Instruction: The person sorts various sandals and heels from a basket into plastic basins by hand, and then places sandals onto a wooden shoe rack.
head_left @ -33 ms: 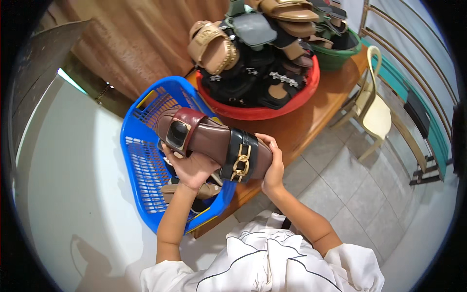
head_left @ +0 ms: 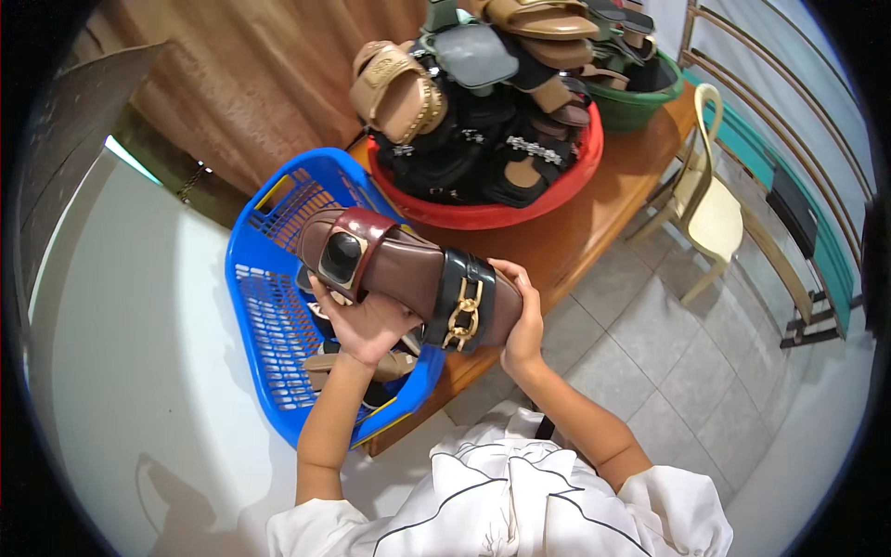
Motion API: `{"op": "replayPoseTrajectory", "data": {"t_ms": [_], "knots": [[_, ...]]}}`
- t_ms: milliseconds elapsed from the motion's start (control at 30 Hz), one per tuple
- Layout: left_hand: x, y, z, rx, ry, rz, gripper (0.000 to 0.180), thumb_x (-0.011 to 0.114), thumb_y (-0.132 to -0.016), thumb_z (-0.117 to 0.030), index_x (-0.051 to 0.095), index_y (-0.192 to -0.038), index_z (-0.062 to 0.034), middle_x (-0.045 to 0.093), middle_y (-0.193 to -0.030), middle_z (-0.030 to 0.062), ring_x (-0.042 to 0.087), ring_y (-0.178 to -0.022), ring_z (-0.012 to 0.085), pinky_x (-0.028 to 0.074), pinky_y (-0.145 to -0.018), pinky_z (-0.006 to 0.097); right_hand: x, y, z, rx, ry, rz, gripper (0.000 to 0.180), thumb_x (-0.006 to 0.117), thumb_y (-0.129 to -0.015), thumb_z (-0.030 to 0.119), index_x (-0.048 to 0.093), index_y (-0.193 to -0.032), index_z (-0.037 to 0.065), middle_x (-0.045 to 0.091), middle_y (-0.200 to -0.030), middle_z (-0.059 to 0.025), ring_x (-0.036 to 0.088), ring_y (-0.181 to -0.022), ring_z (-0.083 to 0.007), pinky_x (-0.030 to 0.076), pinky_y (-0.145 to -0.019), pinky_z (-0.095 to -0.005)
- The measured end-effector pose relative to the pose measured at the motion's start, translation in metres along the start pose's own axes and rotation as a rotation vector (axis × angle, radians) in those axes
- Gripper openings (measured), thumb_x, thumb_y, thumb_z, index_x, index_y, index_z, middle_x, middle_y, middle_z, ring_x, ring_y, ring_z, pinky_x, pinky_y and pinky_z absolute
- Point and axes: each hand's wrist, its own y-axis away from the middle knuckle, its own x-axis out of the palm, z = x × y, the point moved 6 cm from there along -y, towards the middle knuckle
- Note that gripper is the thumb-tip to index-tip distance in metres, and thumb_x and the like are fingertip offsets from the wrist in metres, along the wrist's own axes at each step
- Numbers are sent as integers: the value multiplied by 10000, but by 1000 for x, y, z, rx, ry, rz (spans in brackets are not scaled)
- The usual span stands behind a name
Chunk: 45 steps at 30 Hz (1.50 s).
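Two brown-soled slide sandals are held side by side over the basket, partly overlapping. The maroon-strap sandal (head_left: 394,269), with a black square ornament in a gold-coloured frame, points to the left. My left hand (head_left: 371,325) is under it, fingers closed around its edge. To the right is the black-strap sandal (head_left: 504,316), which carries a gold-coloured chain. My right hand (head_left: 525,320) grips its brown right end, the thumb along the top edge. Where the two sandals meet is partly hidden by the straps.
Below the sandals stands a blue plastic basket (head_left: 243,278) with several shoes inside. A red basin (head_left: 520,215) heaped with sandals sits on the wooden table (head_left: 594,237), a green basin (head_left: 640,110) of shoes behind it. A cream chair (head_left: 715,218) is at the right.
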Motion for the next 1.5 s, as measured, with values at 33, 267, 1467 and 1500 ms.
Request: {"op": "replayPoseTrajectory", "data": {"t_ms": [33,267,1467,1500], "knots": [[-2,0,6,-20,6,4,922,395,-618,-766,256,-1331,-200,236,-1381,65,223,-1249,319,170,-973,559,-11,6,-1,65,-59,-29,389,292,-856,316,484,-1045,35,528,-1021,-83,490,-978,-165,354,-875,-282],[9,-1,27,-26,-597,189,534,322,-902,-408,226,-1332,-108,290,-1348,86,361,-1183,256,286,-963,471,-83,21,18,230,-307,-146,472,323,-867,444,489,-1052,42,578,-982,-69,549,-914,-170,425,-835,-303],[25,-269,214,112,-623,-323,425,598,-784,-114,445,-1164,-2,503,-1142,78,470,-1050,141,358,-915,296,-291,-287,241,111,303,136,287,487,-850,227,472,-1048,19,548,-960,-50,538,-851,-102,433,-743,-216],[23,-262,209,155,-696,-336,451,609,-775,-120,436,-1173,-1,501,-1145,76,468,-1052,142,353,-918,291,-273,-295,242,152,284,168,246,527,-828,196,491,-1011,35,569,-932,-53,535,-840,-101,418,-759,-215]]}}
